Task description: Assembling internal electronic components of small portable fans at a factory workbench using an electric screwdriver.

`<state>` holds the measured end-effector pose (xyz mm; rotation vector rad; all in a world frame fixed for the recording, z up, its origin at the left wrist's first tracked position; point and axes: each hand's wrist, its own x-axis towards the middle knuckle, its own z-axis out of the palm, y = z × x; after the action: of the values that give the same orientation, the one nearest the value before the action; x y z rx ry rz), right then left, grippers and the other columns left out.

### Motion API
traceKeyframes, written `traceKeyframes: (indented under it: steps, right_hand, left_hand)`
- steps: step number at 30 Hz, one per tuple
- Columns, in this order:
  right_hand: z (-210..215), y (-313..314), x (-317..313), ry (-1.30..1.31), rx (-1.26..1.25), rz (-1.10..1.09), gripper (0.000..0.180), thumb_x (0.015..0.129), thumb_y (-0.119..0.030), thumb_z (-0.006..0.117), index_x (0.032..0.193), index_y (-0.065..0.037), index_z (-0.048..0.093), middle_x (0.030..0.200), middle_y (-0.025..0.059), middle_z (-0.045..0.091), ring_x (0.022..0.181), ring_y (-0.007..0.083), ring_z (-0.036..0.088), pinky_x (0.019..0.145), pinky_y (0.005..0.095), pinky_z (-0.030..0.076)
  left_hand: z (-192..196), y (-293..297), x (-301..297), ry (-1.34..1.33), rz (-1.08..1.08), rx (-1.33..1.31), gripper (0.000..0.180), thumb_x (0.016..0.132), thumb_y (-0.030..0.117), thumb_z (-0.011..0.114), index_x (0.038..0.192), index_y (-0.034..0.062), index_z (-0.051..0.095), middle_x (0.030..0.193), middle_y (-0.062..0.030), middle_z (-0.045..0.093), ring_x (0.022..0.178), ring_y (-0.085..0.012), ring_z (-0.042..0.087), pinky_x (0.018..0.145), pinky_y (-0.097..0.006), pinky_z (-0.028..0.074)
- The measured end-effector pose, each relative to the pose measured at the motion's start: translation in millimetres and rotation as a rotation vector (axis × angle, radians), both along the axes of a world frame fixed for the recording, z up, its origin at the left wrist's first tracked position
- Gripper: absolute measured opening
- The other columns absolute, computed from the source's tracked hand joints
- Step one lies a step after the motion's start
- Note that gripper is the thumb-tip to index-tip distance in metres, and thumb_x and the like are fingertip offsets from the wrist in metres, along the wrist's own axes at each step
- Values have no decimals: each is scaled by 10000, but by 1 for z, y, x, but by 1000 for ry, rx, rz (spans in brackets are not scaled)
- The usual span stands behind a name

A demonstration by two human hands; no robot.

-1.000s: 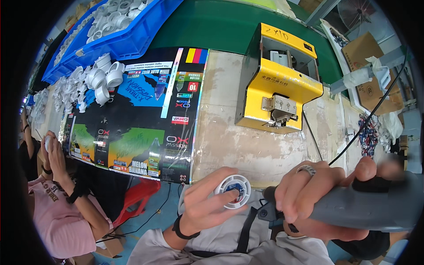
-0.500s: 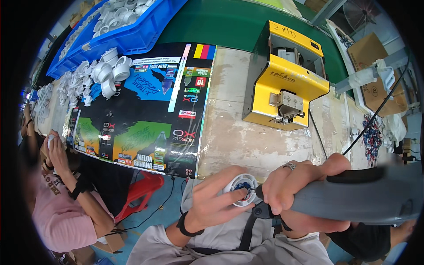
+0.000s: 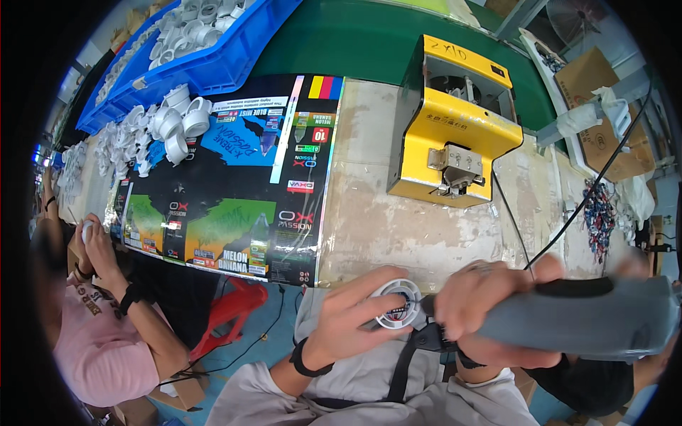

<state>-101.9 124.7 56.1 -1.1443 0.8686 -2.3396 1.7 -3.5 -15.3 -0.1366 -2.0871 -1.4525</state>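
Observation:
My left hand (image 3: 342, 321) is closed around a round white plastic housing (image 3: 398, 324), holding it just off the table's front edge. Dark parts and thin wires show inside its open face, where a fingertip presses in. From the right, my right hand (image 3: 472, 298), slightly blurred, grips a grey electric screwdriver (image 3: 582, 323) with a black strip along its top. The dark tip of the tool points left and meets the housing's right side; the exact contact point is too small to make out.
A yellow machine (image 3: 462, 121) stands on the worn tabletop (image 3: 362, 206). White plastic housings (image 3: 170, 128) lie on the printed black sheet (image 3: 234, 181), near a filled blue crate (image 3: 206, 74). Bundled wires (image 3: 598, 220) lie right. At left, a person in pink (image 3: 106, 341) holds a white part.
The housing has turned slightly in my left hand, and its inside shows differently. My right hand and the screwdriver have shifted a little. The view has tilted slightly.

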Motion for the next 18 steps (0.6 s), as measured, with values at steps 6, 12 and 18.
traceKeyframes:
  steps: [6,12,18]
  right_hand:
    - [5,14,-21,97,8,-341,919,773,-672,561,1351,-56,199,736,133,542,549,218,525,516,354,442]
    - [-4,12,-28,292,387,-766,930,819,-740,362,1390,-31,170,923,167,526,805,270,549,790,410,445]
    - [-3,116,-83,444,364,-1647,356,921,-219,479,1181,24,494,1201,190,526,1039,270,536,911,397,412]
  left_hand:
    - [6,3,-3,-13,-14,42,385,545,107,829,853,13,617,1072,-174,620,923,-310,636,771,-333,520]
    - [-2,-2,-9,11,-17,3,402,534,114,841,846,11,609,1087,-184,619,922,-314,640,771,-342,523]
    - [-7,-64,12,-299,488,72,466,607,-52,692,1050,0,556,1148,-158,589,1055,-280,574,911,-347,430]
